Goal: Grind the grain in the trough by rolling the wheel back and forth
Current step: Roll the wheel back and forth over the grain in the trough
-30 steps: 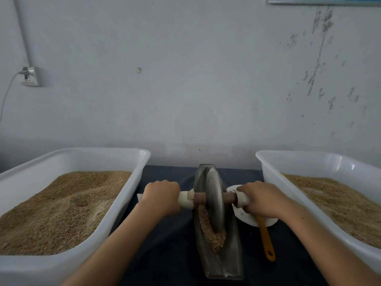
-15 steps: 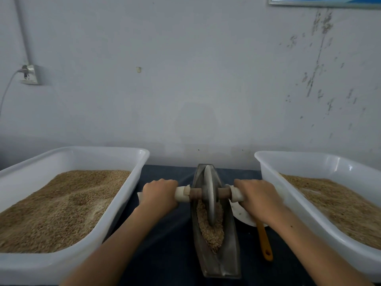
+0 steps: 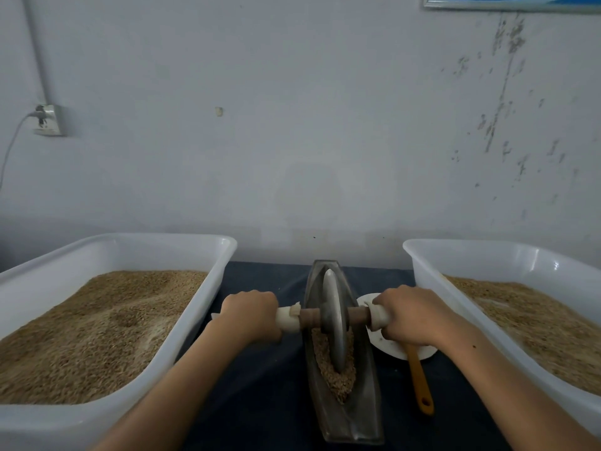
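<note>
- Since half a second ago we have drawn the grinding wheel (image 3: pixel 333 320) back toward us along the trough (image 3: pixel 361 415); its disc now covers more of the grain than it did then.
- Our left hand (image 3: pixel 250 315) is curled round the white-wrapped left end of the axle handle (image 3: pixel 310 317), fingers folded over the top and gripping it.
- Our right hand (image 3: pixel 411 315) grips the white-wrapped right end the same way, knuckles up, fingers wrapped round it.
- We see the wheel standing upright on its edge in the middle of the boat-shaped metal trough, its lower rim sunk in the grain (image 3: pixel 336 377).
- That grain lies in the near half of the trough, heaped round the wheel and tapering to a point toward us.
- Just right of the trough we see a white plate (image 3: pixel 390 348), partly under our right hand, with an orange-handled tool (image 3: pixel 421 382) lying across its near edge.
- White tubs of grain flank us: the left tub (image 3: pixel 208 288) and the right tub (image 3: pixel 432 281), all on a dark cloth (image 3: pixel 270 385).
</note>
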The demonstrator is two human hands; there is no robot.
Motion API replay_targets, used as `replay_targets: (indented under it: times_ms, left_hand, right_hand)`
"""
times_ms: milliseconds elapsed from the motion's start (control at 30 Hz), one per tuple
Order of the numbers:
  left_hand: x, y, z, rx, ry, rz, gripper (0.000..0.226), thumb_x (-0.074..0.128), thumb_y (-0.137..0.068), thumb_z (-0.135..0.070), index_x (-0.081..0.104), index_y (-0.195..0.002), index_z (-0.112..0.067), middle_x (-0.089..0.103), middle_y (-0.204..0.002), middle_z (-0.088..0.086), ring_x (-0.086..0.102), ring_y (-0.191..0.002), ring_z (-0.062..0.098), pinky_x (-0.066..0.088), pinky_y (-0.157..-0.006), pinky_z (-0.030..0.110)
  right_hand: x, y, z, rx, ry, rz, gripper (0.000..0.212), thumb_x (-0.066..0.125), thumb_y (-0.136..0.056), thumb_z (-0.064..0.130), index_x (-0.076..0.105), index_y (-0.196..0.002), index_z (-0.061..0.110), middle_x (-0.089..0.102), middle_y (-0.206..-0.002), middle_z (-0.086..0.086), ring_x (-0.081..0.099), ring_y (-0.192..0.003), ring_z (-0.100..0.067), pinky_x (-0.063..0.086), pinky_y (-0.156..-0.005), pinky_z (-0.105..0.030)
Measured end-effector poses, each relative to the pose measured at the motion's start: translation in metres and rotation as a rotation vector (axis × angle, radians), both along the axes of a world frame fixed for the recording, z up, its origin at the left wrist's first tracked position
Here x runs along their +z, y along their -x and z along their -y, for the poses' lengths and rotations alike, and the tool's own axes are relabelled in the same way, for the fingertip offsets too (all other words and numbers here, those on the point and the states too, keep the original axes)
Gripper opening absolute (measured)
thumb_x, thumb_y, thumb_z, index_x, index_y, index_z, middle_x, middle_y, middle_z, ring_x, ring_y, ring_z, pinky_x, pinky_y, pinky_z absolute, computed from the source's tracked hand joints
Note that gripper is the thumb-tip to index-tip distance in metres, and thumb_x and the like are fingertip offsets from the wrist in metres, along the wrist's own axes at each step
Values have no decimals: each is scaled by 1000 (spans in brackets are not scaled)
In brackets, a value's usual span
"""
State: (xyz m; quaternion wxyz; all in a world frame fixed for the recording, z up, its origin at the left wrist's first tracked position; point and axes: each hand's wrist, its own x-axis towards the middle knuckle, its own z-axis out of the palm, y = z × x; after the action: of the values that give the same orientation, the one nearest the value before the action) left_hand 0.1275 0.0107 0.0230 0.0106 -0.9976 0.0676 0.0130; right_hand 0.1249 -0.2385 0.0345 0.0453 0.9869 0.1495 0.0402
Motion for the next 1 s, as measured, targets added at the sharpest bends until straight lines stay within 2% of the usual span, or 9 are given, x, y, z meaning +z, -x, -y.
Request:
replay_targets:
  times_ms: [167, 300, 367, 467, 600, 667, 800, 900, 1000]
  left_hand:
    - [-5, 4, 8, -17, -33, 276, 25, 59, -87, -37, 57, -106, -21, 64, -100, -3, 61, -91, 16, 43, -75, 27]
    - [-8, 5, 14, -23, -56, 436, 22, 55, -90, -35, 52, -108, -22, 63, -103, -3, 61, -93, 17, 42, -74, 28]
    - [-8, 4, 13, -17, -68, 429, 22, 55, -90, -34, 52, -108, -22, 63, -103, -3, 61, -93, 17, 44, -75, 29]
    - [-6, 3, 9, -22, -58, 273, 28, 60, -87, -34, 56, -111, -20, 63, -105, -1, 61, -94, 17, 46, -80, 30]
    - [0, 2, 2, -31, -16, 27, 39, 67, -82, -36, 56, -116, -18, 63, -106, 1, 60, -95, 17, 48, -83, 30]
    - [0, 1, 0, -32, 5, -24, 41, 68, -81, -36, 56, -116, -18, 62, -103, -1, 59, -91, 15, 48, -84, 31]
    - [-2, 0, 0, -19, 2, 22, 39, 68, -80, -37, 57, -113, -18, 63, -101, 0, 59, -89, 15, 47, -79, 29]
    - [-7, 0, 4, -8, -5, 156, 32, 66, -82, -37, 58, -108, -19, 64, -100, -1, 60, -90, 16, 43, -73, 28]
    - [-11, -1, 7, 4, 4, 314, 22, 59, -86, -33, 56, -105, -22, 63, -101, -2, 60, -90, 17, 37, -69, 28]
  right_hand:
    - [-19, -4, 6, 8, -121, 180, 10, 56, -86, 25, 51, -89, 34, 61, -87, 9, 56, -78, -11, 34, -60, -23]
    - [-29, -6, 7, -7, -211, 239, 13, 56, -88, 26, 47, -86, 35, 60, -84, 11, 55, -78, -8, 36, -66, -25]
    - [-29, -5, 7, -7, -202, 246, 14, 56, -88, 27, 45, -85, 36, 57, -81, 12, 52, -74, -7, 33, -63, -23]
    - [-24, -4, 6, 15, -136, 237, 16, 56, -86, 26, 44, -82, 36, 55, -78, 11, 48, -70, -7, 25, -53, -19]
    - [-7, 0, 6, 24, -45, 61, 21, 60, -81, 23, 45, -72, 35, 55, -73, 11, 53, -69, -7, 31, -54, -21]
    - [-2, 2, 5, 19, -17, -3, 15, 61, -80, 22, 51, -78, 33, 60, -78, 8, 58, -74, -10, 35, -57, -22]
    - [-5, 4, 1, -5, -38, 49, 12, 59, -82, 22, 52, -83, 32, 64, -85, 7, 60, -79, -12, 39, -62, -24]
    - [-14, 2, 1, -4, -102, 178, 12, 56, -87, 25, 49, -87, 34, 62, -87, 9, 58, -80, -10, 41, -67, -24]
    - [-25, -1, 0, 12, -146, 354, 12, 55, -90, 28, 46, -84, 32, 60, -86, 10, 55, -79, -9, 37, -68, -24]
